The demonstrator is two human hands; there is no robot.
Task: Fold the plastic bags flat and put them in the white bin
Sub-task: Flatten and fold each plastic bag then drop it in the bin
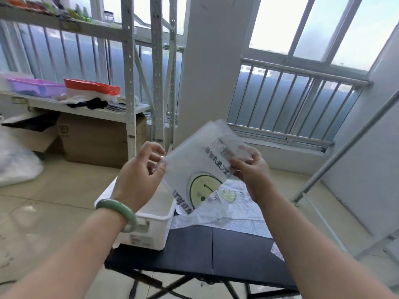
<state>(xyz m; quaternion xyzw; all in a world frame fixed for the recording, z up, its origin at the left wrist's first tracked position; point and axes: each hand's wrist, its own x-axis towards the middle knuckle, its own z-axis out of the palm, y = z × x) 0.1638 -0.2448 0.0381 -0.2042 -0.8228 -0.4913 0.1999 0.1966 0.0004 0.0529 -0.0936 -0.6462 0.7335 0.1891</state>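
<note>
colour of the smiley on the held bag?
Pale yellow-green smiley with black outline, printed on the translucent bag; head view shows it best.

Holding plastic bag (195, 155) at both edges.
Pinching left edge with left hand (140, 172), right edge with right hand (251, 169), forearms extended.

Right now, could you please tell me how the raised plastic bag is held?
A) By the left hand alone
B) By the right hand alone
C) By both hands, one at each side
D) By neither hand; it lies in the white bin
C: the left hand pinches one edge of the plastic bag and the right hand the opposite edge, holding it up above the black table and the white bin.
</note>
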